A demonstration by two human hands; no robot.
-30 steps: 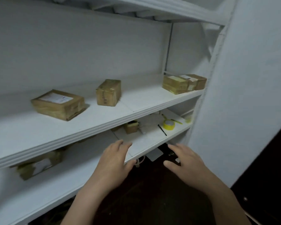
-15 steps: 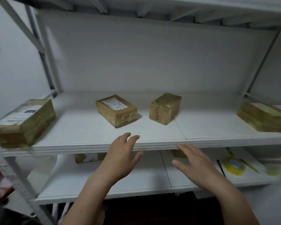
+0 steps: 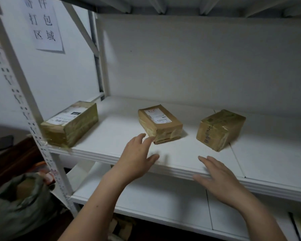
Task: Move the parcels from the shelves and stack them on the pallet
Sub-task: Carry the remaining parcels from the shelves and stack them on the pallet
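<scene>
Three brown cardboard parcels wrapped in clear tape sit on the white middle shelf (image 3: pixel 111 136) of a metal rack, seen from a camera on the person's head.

The middle parcel (image 3: pixel 160 123) is a flat oblong lying label-up. Its long axis runs from the back of the shelf toward the front, angled slightly rightward, and one taped short end faces the front edge.

The left parcel (image 3: pixel 69 123) is a taller oblong at the shelf's front left corner, just beside the perforated upright post (image 3: pixel 30 119). It is label-up, with its long axis running from front-left to back-right.

The right parcel (image 3: pixel 220 129) is blockier, nearly a cube, and is turned so that one corner points at the viewer (faint printing shows on its left face).

The left hand (image 3: pixel 137 157) reaches over the shelf's front edge with spread, nearly straight fingers and holds nothing. Its fingertips are just beside the middle parcel's near left corner, and whether they touch it cannot be told.

The right hand (image 3: pixel 217 176) hovers over the front edge further right, palm down with its fingers extended. It is empty and apart from every parcel.

A lower shelf (image 3: pixel 155 197) lies beneath. A paper sign (image 3: pixel 43 26) with large handwritten characters hangs on the wall at upper left. A grey-green sack (image 3: pixel 21 202) sits at the lower left.
</scene>
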